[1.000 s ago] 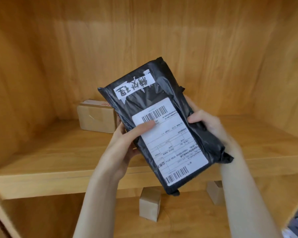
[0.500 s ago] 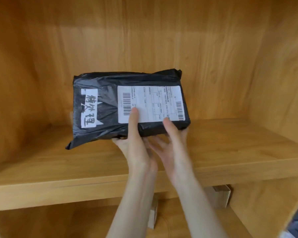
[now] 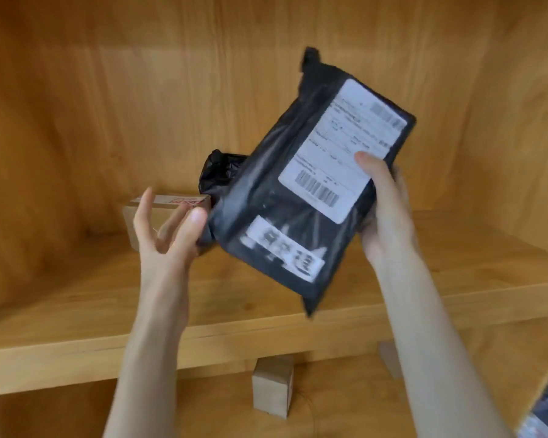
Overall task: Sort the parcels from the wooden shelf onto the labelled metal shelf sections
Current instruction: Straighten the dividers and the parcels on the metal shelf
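— Where is the black bag (image 3: 301, 197)?
— Up in the air, in front of the wooden shelf (image 3: 76, 298). It is tilted, with the white label (image 3: 342, 150) facing us.
— Who has it?
— The right hand (image 3: 385, 216). Its thumb sits on the label and the other fingers curl behind the bag.
— And the left hand (image 3: 168, 235)?
— It holds nothing. Its fingers are spread loose, just beside the bag's edge.
— What else?
— A brown box (image 3: 168, 203) sits behind that hand on the shelf. A small box (image 3: 271, 390) is on the shelf below.
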The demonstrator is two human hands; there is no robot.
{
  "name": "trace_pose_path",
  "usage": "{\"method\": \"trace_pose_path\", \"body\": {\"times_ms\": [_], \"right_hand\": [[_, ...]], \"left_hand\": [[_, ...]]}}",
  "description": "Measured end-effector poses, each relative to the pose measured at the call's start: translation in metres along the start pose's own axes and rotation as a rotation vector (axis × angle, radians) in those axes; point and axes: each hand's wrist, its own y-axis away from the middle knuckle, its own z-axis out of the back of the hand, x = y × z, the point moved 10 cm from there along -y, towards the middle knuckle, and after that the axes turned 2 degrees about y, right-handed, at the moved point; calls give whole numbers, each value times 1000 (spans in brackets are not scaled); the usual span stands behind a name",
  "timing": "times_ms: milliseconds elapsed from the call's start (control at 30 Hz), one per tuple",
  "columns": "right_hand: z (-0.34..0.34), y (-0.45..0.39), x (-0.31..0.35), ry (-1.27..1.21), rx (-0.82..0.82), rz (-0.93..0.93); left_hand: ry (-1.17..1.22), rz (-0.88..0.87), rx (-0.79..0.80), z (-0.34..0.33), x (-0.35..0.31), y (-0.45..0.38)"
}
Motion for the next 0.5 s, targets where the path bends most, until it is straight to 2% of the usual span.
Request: {"method": "trace_pose_path", "body": {"times_ms": [100,233,333,500], "right_hand": [[-23,1,-5,165,205,-92],[-46,11,-17,258,313,-87],[-55,19,-22,318,335,-76],[-56,28,-22,340,339,-68]], "left_hand": [[-233,-37,222,-19,-16,-2],[-203,-22,445,-52,-15,16],[-163,9,424,-57,-3,26],[-49,131,269,-45,15,25]]}}
